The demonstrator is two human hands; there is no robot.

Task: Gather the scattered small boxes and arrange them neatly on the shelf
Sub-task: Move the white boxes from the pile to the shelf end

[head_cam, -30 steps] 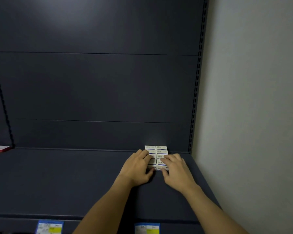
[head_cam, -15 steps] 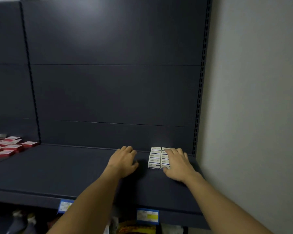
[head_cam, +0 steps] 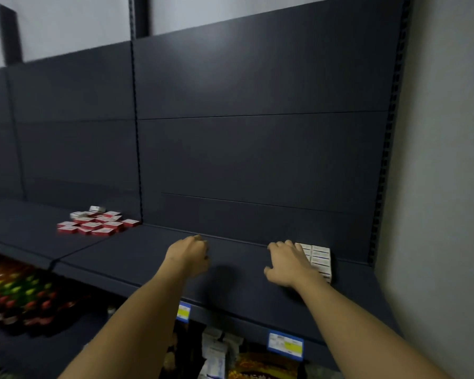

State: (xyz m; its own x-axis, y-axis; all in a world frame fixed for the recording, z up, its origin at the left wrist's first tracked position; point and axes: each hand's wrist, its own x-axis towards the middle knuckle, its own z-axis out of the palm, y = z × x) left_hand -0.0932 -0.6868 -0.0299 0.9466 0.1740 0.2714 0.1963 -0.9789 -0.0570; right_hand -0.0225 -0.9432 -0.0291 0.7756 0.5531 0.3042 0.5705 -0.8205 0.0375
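right hand (head_cam: 288, 265) is flat on the white boxes (head_cam: 320, 257), fingers straight and laid over their left part, palm down, gripping nothing. those boxes sit in a tight block at the back right corner of the shelf (head_cam: 153, 258), hard against the back panel (head_cam: 257, 160) and near the slotted upright (head_cam: 378, 214) by the grey wall (head_cam: 446, 187). how many layers are in the block, can't tell, the hand covers a good part of it. left hand (head_cam: 189, 254) is out over bare shelf, well apart from the white block, fingers loosely curled and holding nothing; whether it touches the surface, can't tell. far to the left, on the next shelf bay past the middle upright (head_cam: 137, 160), a loose heap of red boxes (head_cam: 93, 225) lies scattered at odd angles, with a couple of pale boxes (head_cam: 97, 208) at the back of the heap. both forearms reach in from the bottom edge. along the shelf's front lip hang two blue and yellow price tags (head_cam: 285, 344). below, on the left, rows of bottles (head_cam: 19, 299) show blurred, with red and green caps; under the right part there are some packets (head_cam: 214, 354), too dim to read. the whole picture is a bit smeared.
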